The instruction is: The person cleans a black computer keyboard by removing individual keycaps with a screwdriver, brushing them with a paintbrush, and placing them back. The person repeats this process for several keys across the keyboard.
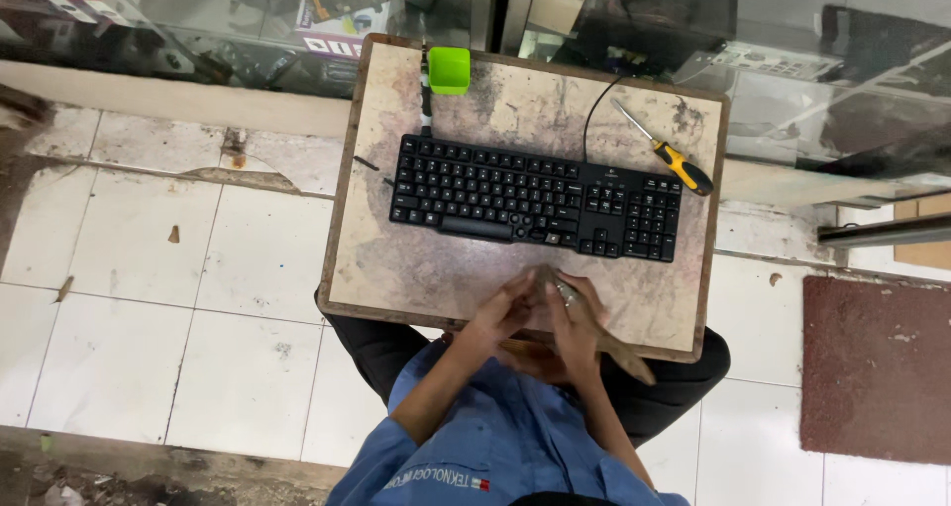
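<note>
My left hand (501,314) and my right hand (577,326) meet at the near edge of a worn board (396,258) that lies across my lap. Both are closed around a brown, elongated tool, apparently a brush (624,359), whose wooden end sticks out to the lower right past the board's edge. Its tip (545,271) points toward a black keyboard (535,197) lying across the middle of the board, just beyond my fingers. The keyboard's black cable (592,110) runs off the far edge.
A small green cup (449,69) stands at the board's far left edge. A screwdriver with a yellow and black handle (666,151) lies at the far right. White floor tiles (198,298) lie to the left, a dark red mat (877,367) to the right, glass display cases (248,21) behind.
</note>
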